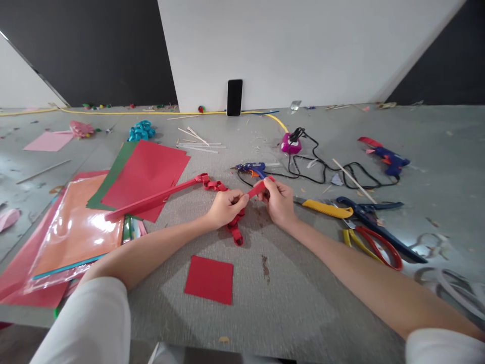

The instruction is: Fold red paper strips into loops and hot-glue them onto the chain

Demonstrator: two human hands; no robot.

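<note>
Red paper chain [214, 185] lies partly behind the left hand [227, 207], showing on its far and near sides. Red paper square [209, 279]: nearer than the grip. Blue glue gun [252, 167]: just beyond the grip. Red paper strip [255, 189]: from my remote station, I read it pinched between left hand and right hand [278, 201].

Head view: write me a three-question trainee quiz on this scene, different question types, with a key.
1. Multiple choice: what do the left hand and right hand both hold?
A) the yellow-handled knife
B) a red paper strip
C) the orange sheet

2. True or false: the phone stands upright against the white panel.

3. Count: how many glue guns lie on the table?

Key: 1. B; 2. True; 3. Two.
</note>
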